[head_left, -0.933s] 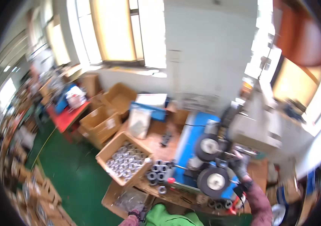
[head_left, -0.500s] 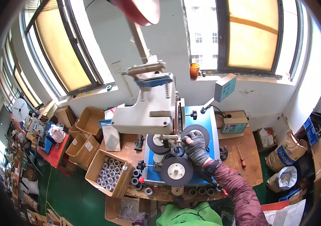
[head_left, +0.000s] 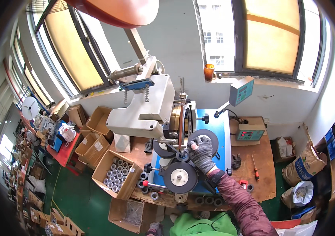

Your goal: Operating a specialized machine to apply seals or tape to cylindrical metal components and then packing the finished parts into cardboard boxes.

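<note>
My right hand (head_left: pixel 201 153), in a grey striped glove with bare fingertips, is at the middle of a ring-winding machine, fingers curled beside a small dark ring (head_left: pixel 183 156). What lies between the fingers is hidden. Black rubber rollers surround that ring: a front roller (head_left: pixel 180 177) and a right roller (head_left: pixel 207 138), with another partly covered at left. Over them, the white machine head (head_left: pixel 140 110) is tilted to the left, beside an upright winding hoop (head_left: pixel 182 126). Low at the bottom edge, my left hand (head_left: pixel 154 228) is gloved and partly cut off; its fingers are unclear.
A carton of silvery rings (head_left: pixel 130 167) stands left of the machine, with loose rings (head_left: pixel 154 195) along the bench's front edge. Below is an open carton (head_left: pixel 124 212) with clear plastic. To the right are a control box (head_left: pixel 250 133) and a screwdriver (head_left: pixel 256 169).
The white machine head has swung up and left, exposing more of the winding hoop. My right hand stays beside the small ring. The whole view has shifted slightly.
</note>
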`<state>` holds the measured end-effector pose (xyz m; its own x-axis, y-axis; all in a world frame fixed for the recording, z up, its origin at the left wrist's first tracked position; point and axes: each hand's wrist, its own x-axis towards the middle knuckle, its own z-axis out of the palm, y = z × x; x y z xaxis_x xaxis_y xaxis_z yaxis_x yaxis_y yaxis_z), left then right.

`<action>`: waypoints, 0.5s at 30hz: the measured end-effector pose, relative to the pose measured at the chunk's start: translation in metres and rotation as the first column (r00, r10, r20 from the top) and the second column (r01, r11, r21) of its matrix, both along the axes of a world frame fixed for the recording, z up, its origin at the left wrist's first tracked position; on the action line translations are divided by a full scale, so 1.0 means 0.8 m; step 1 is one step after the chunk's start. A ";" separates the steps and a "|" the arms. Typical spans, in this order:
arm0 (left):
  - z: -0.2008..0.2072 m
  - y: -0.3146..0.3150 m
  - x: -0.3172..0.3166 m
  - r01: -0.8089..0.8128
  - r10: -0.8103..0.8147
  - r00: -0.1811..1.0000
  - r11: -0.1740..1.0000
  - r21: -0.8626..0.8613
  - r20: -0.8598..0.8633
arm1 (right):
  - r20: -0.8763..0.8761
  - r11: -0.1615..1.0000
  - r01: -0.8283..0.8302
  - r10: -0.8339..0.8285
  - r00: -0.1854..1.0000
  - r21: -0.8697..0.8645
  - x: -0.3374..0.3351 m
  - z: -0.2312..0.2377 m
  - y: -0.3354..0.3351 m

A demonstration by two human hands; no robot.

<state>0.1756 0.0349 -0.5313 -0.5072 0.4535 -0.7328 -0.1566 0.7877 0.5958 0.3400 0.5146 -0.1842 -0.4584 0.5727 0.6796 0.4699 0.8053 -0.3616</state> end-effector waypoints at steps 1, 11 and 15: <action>0.005 0.007 0.004 -0.058 0.058 0.998 0.998 -0.003 0.025 | -0.003 1.000 0.010 -0.010 1.000 0.006 0.002 -0.002 0.001; -0.056 0.037 -0.018 0.268 -0.283 0.958 0.942 -0.204 -0.044 | -0.016 1.000 0.011 -0.011 1.000 0.010 0.007 0.003 0.000; -0.055 0.027 -0.015 0.696 -0.767 0.479 0.628 -0.348 -0.427 | -0.016 1.000 0.009 -0.009 1.000 0.020 0.003 -0.003 0.001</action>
